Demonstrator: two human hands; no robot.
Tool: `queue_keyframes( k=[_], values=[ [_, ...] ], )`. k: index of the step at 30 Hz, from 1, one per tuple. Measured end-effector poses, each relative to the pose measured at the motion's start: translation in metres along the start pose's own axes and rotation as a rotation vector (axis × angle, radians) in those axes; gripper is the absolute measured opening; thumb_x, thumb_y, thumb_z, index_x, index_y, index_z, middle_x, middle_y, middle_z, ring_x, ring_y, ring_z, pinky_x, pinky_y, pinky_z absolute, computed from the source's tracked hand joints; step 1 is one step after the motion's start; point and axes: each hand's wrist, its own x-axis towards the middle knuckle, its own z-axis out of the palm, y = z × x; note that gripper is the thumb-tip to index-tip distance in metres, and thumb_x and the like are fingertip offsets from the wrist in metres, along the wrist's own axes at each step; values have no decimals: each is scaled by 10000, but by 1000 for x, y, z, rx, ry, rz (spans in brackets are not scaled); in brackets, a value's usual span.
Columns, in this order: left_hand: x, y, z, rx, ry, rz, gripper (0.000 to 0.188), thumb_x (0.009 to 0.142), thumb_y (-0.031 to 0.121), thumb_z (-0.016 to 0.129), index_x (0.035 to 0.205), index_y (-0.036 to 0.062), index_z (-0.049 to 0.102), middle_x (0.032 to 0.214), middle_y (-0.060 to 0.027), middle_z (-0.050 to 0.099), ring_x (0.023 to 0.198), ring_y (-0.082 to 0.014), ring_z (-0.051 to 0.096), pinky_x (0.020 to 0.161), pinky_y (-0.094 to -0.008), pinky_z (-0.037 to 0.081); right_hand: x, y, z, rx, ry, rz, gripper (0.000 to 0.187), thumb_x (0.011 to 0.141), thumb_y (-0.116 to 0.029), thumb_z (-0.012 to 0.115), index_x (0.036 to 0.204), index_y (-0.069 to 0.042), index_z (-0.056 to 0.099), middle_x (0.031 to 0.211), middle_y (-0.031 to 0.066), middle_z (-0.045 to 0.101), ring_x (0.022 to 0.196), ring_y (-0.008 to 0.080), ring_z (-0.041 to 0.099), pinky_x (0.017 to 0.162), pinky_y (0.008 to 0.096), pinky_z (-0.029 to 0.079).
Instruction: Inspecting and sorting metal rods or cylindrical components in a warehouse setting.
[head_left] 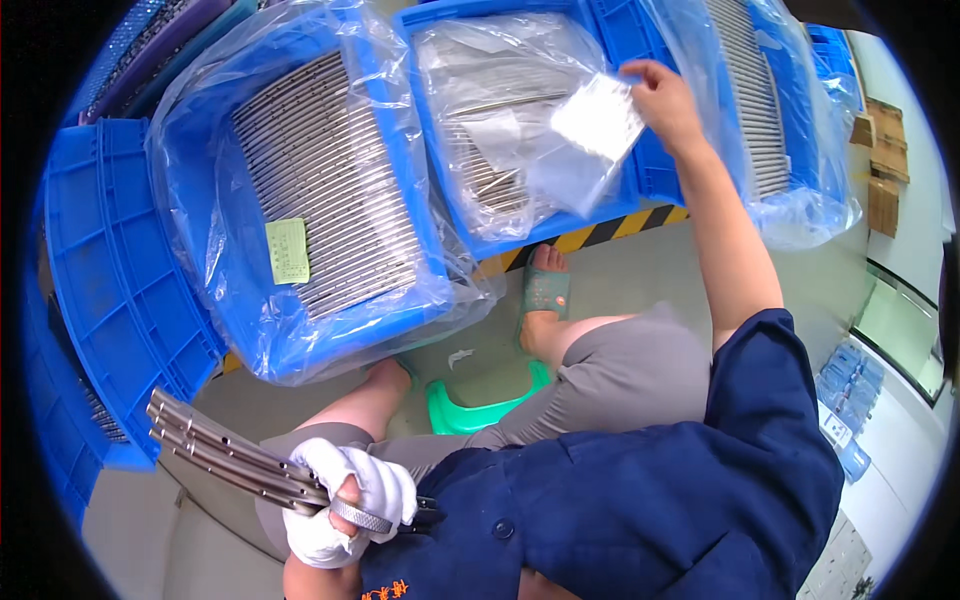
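My left hand [352, 500], in a white glove with a bare thumb showing, is wrapped round a bundle of metal tubes [225, 455] with small holes along them. They slant up to the left from my lap. A knurled metal piece [360, 516] shows against the glove; what it belongs to is hidden. My bare right hand [662, 105] reaches out to the middle bin and pinches the edge of a clear plastic bag [590, 140], which glares white in the light. Beneath it, plastic-covered metal tubes [490, 190] lie in the middle blue bin [615, 215].
At left, a plastic-lined blue bin [345, 350] holds rows of drilled tubes [330, 180] with a green paper slip [288, 251] on top. Another lined bin [790, 100] of tubes stands at right. Stacked blue crates [130, 260] are at far left, and a green stool [485, 412] is between my legs.
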Motion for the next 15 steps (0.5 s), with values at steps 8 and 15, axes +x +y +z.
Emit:
queue_keyframes(
  k=[8, 15],
  values=[
    [-5, -1, 0, 34, -51, -9, 198, 751, 177, 630, 824, 70, 480, 500, -13, 425, 360, -144, 399, 413, -305, 354, 1, -104, 18, -359, -664, -602, 527, 633, 100, 438, 1101, -124, 530, 1003, 98, 585, 915, 262, 551, 789, 329, 435],
    [-3, 0, 3, 119, 2, -46, 117, 798, 171, 567, 831, 92, 487, 501, 8, 411, 360, -121, 382, 400, -285, 320, 14, -37, 77, -114, -266, -528, 329, 786, -228, 594, 1083, -110, 516, 974, 117, 591, 872, 287, 564, 810, 397, 434]
  ],
)
